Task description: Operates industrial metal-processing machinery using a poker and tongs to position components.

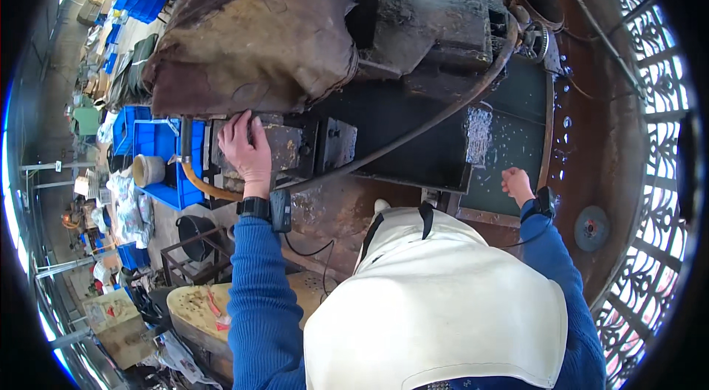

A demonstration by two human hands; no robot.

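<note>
My left hand (247, 148) lies on a worn metal block (284, 150) of a grimy machine. Its fingers are spread and reach to the lower edge of a stained brown cover (258, 43), which drapes over the machine. Over the near right part of a tank of greenish liquid (509, 157), my right hand (518, 185) hangs curled into a loose fist, apart from the machine. Nothing shows in it. A dark hose (413, 142) arcs from beside my left wrist up to a valve (533, 39). Each wrist wears a black strap with a small device.
Blue crates (168, 142) and a beige bucket (150, 170) stand left of the machine. A black bucket (197, 237) and a wooden seat (192, 309) are near my left arm. A grey disc (591, 228) lies right of my right arm. Patterned metal grilles (661, 161) line the far right.
</note>
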